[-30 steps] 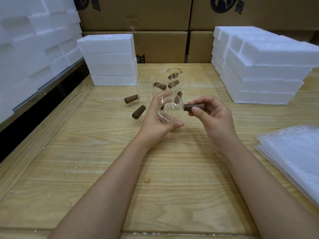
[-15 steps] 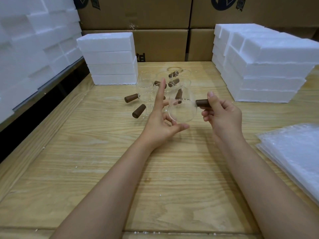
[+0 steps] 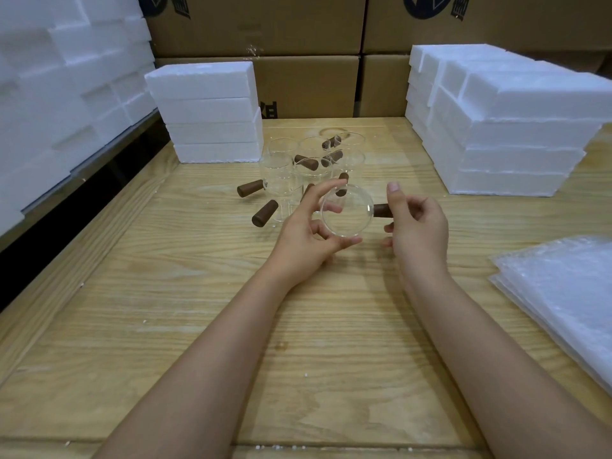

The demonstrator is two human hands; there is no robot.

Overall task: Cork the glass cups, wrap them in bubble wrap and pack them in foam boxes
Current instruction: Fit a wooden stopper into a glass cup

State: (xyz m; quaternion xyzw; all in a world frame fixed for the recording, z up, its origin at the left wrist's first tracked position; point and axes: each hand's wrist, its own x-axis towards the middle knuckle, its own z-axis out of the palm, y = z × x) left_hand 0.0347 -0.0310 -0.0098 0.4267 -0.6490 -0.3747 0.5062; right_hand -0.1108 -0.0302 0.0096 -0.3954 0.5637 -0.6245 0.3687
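Note:
My left hand [image 3: 306, 231] holds a clear glass cup [image 3: 347, 211] above the wooden table, its round rim turned toward me, thumb below and fingers at its far side. My right hand [image 3: 417, 226] pinches a brown cork [image 3: 381, 210] that sits against the cup's right side. Behind them stand several more glass cups [image 3: 281, 167] with brown corks [image 3: 263, 212] lying among and beside them.
White foam boxes are stacked at the back left [image 3: 208, 111], at the right [image 3: 506, 120] and along the left wall [image 3: 66, 77]. Bubble wrap sheets [image 3: 563, 293] lie at the right edge. Cardboard cartons [image 3: 308, 84] close off the back of the table [image 3: 198, 309].
The left hand has turned the cup so its rim faces me and curled its fingers back around it. The right hand brought the cork up against the cup's right side.

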